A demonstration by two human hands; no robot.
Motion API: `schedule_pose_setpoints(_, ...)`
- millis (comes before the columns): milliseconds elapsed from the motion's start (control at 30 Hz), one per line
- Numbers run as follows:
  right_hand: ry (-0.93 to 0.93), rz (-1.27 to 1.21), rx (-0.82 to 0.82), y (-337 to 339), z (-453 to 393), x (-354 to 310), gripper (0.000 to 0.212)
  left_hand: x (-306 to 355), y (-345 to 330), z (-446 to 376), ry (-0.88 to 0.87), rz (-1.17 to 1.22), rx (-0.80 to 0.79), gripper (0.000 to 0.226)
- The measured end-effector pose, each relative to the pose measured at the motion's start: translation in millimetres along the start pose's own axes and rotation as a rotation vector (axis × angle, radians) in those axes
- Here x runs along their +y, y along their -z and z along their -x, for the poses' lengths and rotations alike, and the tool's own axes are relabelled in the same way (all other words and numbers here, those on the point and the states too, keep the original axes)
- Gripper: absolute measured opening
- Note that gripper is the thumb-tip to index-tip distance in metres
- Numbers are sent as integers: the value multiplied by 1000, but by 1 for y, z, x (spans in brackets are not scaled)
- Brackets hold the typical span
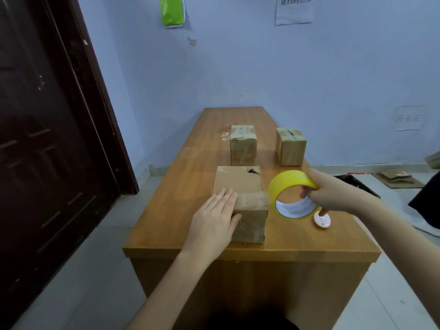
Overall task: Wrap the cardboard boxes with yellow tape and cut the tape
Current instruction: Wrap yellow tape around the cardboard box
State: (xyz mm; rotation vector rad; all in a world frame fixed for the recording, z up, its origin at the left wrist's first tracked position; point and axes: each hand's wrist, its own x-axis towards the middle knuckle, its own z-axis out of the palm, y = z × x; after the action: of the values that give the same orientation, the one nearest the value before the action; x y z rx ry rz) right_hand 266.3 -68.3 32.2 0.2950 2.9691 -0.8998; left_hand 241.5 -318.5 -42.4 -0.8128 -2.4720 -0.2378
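A cardboard box (240,186) stands near the front of the wooden table (181,206). My left hand (214,217) lies flat on the box's left top edge, fingers straight, thumb against its front face. My right hand (333,191) grips a roll of yellow tape (285,182) just right of the box, fingers hooked through the core. A pale strip of tape (252,200) runs from the roll across the box top toward my left fingers. Two more taped boxes stand farther back, one in the middle (243,145) and one to the right (291,146).
A small pink oval cutter (322,220) lies on the table under my right hand. A dark door (47,139) fills the left. Flattened cardboard (397,179) and a black tray (357,184) lie on the floor at right. Bits of tape (225,136) stick to the table.
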Motion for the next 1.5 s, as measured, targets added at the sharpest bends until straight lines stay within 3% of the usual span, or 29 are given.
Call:
schedule_pose_setpoints(167,-60,-180,1,-28,4,21,7,0,3,-1,-32,-12,-32,53)
schedule_pose_setpoints(400,-189,-613,70,-82,10,44,20,16,8,-17,-15,-91,-59,69)
schedule_pose_setpoints(567,-169,-644,146,-93,11,43,16,33,-10,-17,-133,-63,-74,67)
schedule_pose_setpoints(767,-156,-588,166,-93,10,36,11,25,-10,-13,-66,46,-27,71)
schedule_pose_setpoints(867,-139,-597,139,-91,12,36,9,16,-4,-9,85,45,-3,89)
schedule_pose_setpoints(933,-111,-591,122,-91,13,35,8,2,-5,-1,163,11,41,89)
schedule_pose_setpoints(1033,-90,-577,138,-93,12,34,9,-5,-1,5,153,-26,-14,78)
schedule_pose_setpoints(1133,-90,-597,153,-93,11,32,16,-2,2,-2,139,11,-20,81)
schedule_pose_setpoints(1267,-84,-596,130,-93,11,34,8,19,-2,-19,-54,41,30,85)
schedule_pose_setpoints(1333,-92,-606,111,-91,10,35,7,30,-9,-27,-170,24,-20,83)
schedule_pose_setpoints(1500,-92,-696,62,-91,13,37,15,32,-27,-29,-188,39,34,77)
